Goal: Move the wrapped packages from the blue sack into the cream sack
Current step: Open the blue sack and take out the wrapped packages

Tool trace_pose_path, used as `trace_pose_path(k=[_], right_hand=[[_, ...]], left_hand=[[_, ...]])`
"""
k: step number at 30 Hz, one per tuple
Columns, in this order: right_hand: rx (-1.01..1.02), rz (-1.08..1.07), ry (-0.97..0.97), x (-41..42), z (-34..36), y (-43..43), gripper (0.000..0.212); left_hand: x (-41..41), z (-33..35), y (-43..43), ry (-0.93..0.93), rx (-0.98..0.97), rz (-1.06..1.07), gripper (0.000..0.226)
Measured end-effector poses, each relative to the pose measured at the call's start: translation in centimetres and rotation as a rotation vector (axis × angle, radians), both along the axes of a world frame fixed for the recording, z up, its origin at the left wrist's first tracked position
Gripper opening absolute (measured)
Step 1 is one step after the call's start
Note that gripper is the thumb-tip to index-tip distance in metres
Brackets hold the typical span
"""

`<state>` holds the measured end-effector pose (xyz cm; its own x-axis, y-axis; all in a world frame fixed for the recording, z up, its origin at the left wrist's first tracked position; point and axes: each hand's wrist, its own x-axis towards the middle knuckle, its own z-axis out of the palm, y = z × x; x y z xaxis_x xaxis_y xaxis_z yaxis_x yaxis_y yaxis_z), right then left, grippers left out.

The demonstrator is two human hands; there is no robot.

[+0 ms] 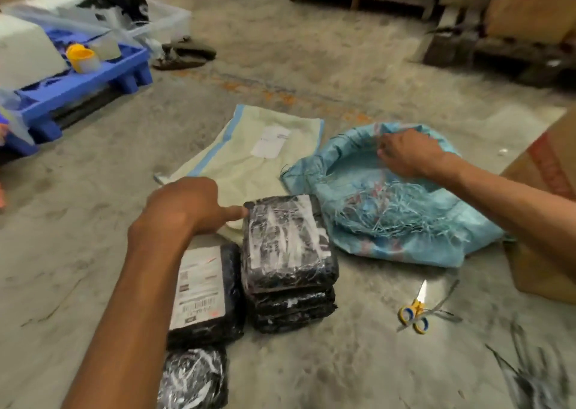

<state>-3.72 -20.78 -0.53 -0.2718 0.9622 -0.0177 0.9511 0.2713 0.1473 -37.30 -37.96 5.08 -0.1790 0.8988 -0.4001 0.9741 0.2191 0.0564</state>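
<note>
Two hands | left (184, 206) fist touching glossy black package stack (288, 253) | right (405, 153) gripping frayed woven blue sack (389, 221)

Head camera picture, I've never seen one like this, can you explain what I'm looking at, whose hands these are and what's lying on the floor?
This is a single view from a camera worn on a person's head, looking forward and down, so the two bare arms belong to the wearer. There is no machine. The left hand is loosely curled beside a stack of black wrapped packages on the concrete floor, one finger touching the top one. Another labelled package lies next to the stack. The right hand rests on the rim of the open blue sack, apparently pinching its frayed edge. The cream sack lies flat behind the packages. Yellow-handled scissors lie on the floor to the right.
</note>
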Motion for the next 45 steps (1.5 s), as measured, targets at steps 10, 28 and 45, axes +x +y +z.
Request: trace_pose_path(k=[10, 28, 45], right_hand=[[-0.446, -0.109, -0.09, 10.7, -7.1, 3.3, 0.051], [-0.56, -0.177, -0.399, 16.9, -10.4, -0.7, 0.03], [-0.514, -0.265, -0.73, 18.4, -16.7, -0.3, 0.039]], left_hand=[[27.2, -8.0, 16.8, -0.378, 0.164, -0.39, 0.045], [30.8, -19.7, 11.5, -0.174, 0.092, -0.326, 0.039], [34.5, -24.0, 14.6, 0.031, 0.283, -0.87, 0.082]])
